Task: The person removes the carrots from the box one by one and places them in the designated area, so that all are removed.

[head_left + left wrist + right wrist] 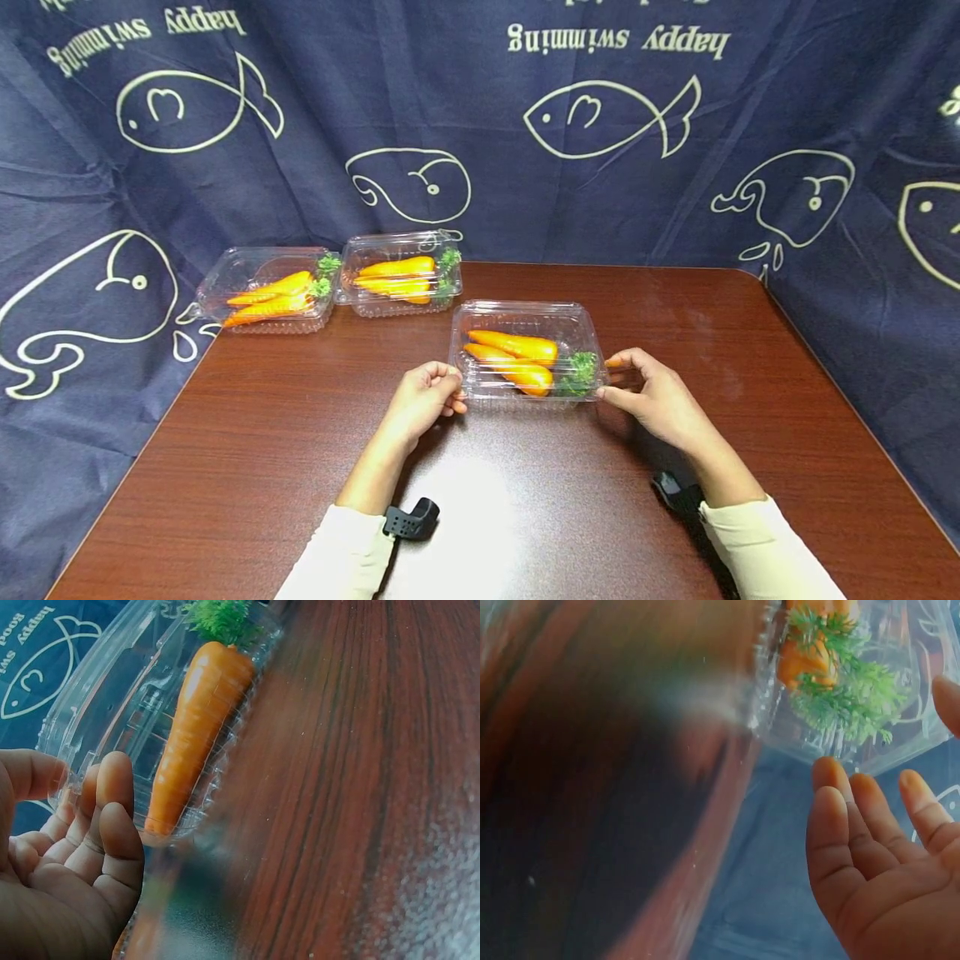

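A clear plastic clamshell container with its lid down stands in the middle of the table. Inside it lie two orange carrots and a tuft of green leaves. At its left end my left hand pinches the rim between thumb and forefinger, the other fingers curled below. My right hand is at the right end, thumb tip by the front corner and fingers spread apart. In the right wrist view, the fingertips are loosely bent just beside the container's end wall.
Two more clear containers, one at the back left and another beside it, each hold carrots with green leaves. A dark blue cloth with fish and whale drawings hangs behind the brown wooden table.
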The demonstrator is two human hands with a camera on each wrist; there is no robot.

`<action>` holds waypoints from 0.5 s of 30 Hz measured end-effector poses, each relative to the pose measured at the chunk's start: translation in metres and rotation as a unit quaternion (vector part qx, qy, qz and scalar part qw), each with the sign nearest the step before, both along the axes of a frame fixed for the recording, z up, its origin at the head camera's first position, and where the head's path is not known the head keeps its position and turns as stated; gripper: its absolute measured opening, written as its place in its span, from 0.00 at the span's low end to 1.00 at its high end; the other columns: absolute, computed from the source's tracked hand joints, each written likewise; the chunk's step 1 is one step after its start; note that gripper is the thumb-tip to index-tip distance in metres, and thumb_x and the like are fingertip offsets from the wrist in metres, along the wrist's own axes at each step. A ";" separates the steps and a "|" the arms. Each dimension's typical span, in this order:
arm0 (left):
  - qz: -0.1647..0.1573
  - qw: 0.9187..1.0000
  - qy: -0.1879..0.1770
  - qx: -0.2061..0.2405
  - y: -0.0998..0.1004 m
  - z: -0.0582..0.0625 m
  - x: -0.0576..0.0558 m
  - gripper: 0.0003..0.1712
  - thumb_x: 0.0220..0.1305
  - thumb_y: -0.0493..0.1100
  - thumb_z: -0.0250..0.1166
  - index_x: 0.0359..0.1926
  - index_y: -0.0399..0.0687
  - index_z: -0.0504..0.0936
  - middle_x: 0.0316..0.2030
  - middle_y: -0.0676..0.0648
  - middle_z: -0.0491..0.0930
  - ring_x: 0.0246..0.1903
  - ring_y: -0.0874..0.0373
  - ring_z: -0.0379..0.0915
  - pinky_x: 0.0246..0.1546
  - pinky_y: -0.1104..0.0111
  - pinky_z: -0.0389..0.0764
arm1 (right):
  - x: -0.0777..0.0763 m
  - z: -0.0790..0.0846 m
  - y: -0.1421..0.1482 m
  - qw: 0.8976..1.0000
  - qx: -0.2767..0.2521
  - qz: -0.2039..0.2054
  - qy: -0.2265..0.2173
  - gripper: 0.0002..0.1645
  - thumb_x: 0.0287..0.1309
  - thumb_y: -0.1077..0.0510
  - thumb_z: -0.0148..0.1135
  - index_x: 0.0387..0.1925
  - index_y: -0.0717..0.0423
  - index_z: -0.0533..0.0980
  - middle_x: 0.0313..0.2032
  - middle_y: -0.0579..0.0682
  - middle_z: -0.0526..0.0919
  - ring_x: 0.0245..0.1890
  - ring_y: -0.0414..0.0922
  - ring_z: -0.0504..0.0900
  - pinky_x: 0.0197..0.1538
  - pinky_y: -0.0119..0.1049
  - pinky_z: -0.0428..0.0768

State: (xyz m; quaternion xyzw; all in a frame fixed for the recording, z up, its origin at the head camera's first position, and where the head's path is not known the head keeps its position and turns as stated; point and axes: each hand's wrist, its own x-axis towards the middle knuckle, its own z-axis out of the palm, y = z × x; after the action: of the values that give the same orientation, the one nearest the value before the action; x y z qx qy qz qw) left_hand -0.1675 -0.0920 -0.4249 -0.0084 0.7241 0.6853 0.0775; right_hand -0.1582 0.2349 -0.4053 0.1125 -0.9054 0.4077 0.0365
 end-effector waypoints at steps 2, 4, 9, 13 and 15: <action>0.000 1.000 0.001 -0.002 0.000 0.000 0.000 0.08 0.67 0.34 0.56 0.41 0.29 0.76 0.21 0.48 0.78 0.19 0.62 0.76 0.22 0.73 0.74 | -0.001 0.001 0.001 1.000 -0.012 0.010 0.011 0.26 0.53 0.63 0.73 0.52 0.62 0.73 0.45 0.59 0.84 0.40 0.50 0.83 0.39 0.32 0.79; 0.000 1.000 0.002 -0.007 0.000 0.001 0.000 0.09 0.67 0.34 0.56 0.41 0.30 0.76 0.22 0.48 0.78 0.19 0.62 0.76 0.23 0.72 0.74 | -0.003 0.000 0.001 0.999 -0.021 0.023 0.023 0.31 0.51 0.67 0.73 0.56 0.64 0.71 0.48 0.61 0.82 0.44 0.53 0.83 0.42 0.33 0.80; -0.010 1.000 0.006 -0.025 -0.002 0.001 0.001 0.09 0.67 0.39 0.59 0.42 0.35 0.78 0.27 0.45 0.80 0.23 0.59 0.78 0.26 0.68 0.75 | -0.006 0.000 0.002 0.995 -0.013 0.052 0.086 0.37 0.47 0.71 0.74 0.61 0.66 0.70 0.55 0.62 0.77 0.51 0.58 0.81 0.52 0.27 0.74; -0.042 0.999 0.008 -0.026 -0.007 0.001 0.001 0.11 0.68 0.41 0.61 0.45 0.37 0.78 0.36 0.40 0.82 0.30 0.55 0.81 0.30 0.66 0.77 | -0.008 0.001 0.003 0.989 0.009 0.062 0.133 0.37 0.46 0.70 0.75 0.60 0.65 0.73 0.60 0.60 0.75 0.59 0.58 0.74 0.59 0.20 0.61; -0.068 0.997 0.007 -0.029 -0.010 0.002 0.001 0.14 0.67 0.41 0.62 0.48 0.36 0.77 0.39 0.38 0.81 0.34 0.52 0.81 0.32 0.66 0.77 | -0.009 0.002 0.003 0.988 0.016 0.063 0.143 0.35 0.47 0.69 0.75 0.59 0.64 0.74 0.62 0.59 0.75 0.62 0.56 0.72 0.60 0.20 0.59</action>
State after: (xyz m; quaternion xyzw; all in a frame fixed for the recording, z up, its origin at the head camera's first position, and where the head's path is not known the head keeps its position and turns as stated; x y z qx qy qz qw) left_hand -0.1667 -0.1016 -0.4234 0.0432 0.7434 0.6569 0.1181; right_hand -0.1668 0.2379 -0.4037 0.2271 -0.8886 0.3740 0.1376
